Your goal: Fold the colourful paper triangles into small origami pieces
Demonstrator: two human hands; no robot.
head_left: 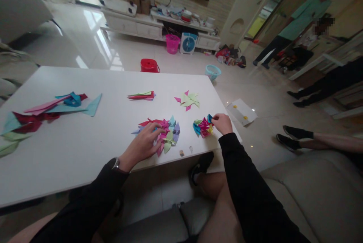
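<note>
On the white table (113,118), my left hand (142,143) rests over a pile of folded paper pieces (169,137), pink, purple, green and light blue, some shaped like paper cranes. Its fingers are spread, and whether they touch the paper is hard to tell. My right hand (223,123) pinches a dark blue folded paper piece (209,117) at the edge of a smaller cluster (203,127) of magenta, yellow, green and blue ones. Beyond the two piles lies a pale green and pink paper star (189,101). A stack of folded strips (141,95) sits to its left.
Larger folded papers (66,105) spread over the table's left end. Two small scraps, one a brown bit (182,153), lie near the front edge. On the floor stand a red bucket (149,65) and a blue basket (213,71). A sofa (317,182) and other people are at right.
</note>
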